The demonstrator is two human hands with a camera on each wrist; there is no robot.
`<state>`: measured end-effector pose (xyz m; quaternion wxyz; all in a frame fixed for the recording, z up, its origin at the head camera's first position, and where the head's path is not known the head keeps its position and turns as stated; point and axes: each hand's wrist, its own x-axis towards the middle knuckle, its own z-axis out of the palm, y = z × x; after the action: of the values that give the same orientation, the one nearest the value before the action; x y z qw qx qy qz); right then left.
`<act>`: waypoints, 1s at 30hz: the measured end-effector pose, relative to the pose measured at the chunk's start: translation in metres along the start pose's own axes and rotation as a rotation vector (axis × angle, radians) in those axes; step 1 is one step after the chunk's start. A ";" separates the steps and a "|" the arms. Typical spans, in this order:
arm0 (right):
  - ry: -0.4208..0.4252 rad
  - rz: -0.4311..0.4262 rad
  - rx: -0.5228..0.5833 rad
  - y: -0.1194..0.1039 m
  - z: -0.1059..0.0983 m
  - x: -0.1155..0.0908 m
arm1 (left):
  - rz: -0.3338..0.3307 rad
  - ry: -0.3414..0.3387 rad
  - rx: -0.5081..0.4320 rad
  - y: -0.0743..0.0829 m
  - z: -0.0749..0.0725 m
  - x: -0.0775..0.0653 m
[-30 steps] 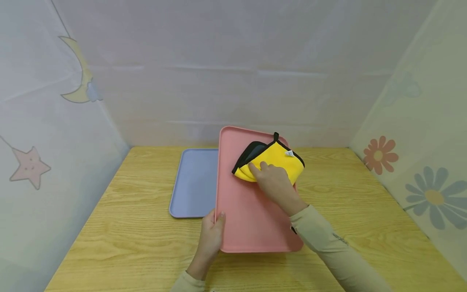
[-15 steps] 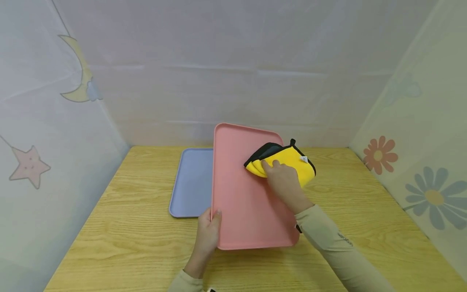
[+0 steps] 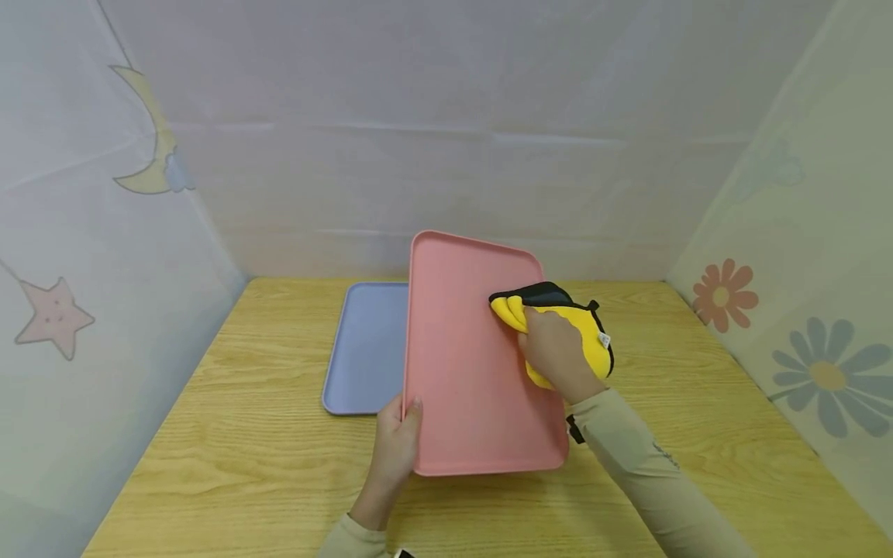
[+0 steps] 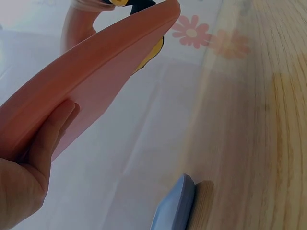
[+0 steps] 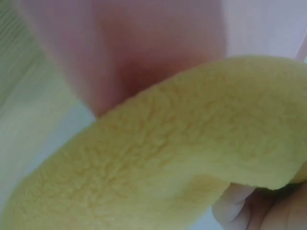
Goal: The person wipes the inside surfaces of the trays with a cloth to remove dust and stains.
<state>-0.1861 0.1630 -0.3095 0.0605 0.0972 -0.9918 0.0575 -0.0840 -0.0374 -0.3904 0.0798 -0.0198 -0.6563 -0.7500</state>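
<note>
A pink rectangular tray is held tilted up over the table, its inner face toward me. My left hand grips its lower left edge, thumb on the inner face; in the left wrist view, fingers of that hand lie against the underside. With my right hand I hold a yellow cloth with dark backing and black edging against the tray's right side. The plush yellow cloth fills much of the right wrist view, with a few curled fingers showing beneath it.
A blue tray lies on the wooden table behind and left of the pink one, which partly covers it. Pale wall sheets with moon, star and flower prints enclose the table at the back and sides.
My right hand has moved the cloth right and down along the tray, and the cloth has turned. The pink tray and left hand have shifted slightly left and up.
</note>
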 end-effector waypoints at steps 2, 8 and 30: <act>-0.017 0.004 0.039 -0.001 0.000 0.001 | 0.010 -0.002 0.005 0.000 0.000 0.000; -0.023 0.016 0.108 -0.005 0.002 0.001 | 0.009 -0.004 -0.001 0.000 0.002 0.000; 0.000 -0.035 0.171 -0.035 -0.004 0.000 | 0.014 -0.051 0.017 -0.001 0.007 -0.003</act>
<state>-0.1787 0.1289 -0.3024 0.0531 0.1192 -0.9814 0.1408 -0.0815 -0.0296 -0.3906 0.0686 -0.0429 -0.6643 -0.7430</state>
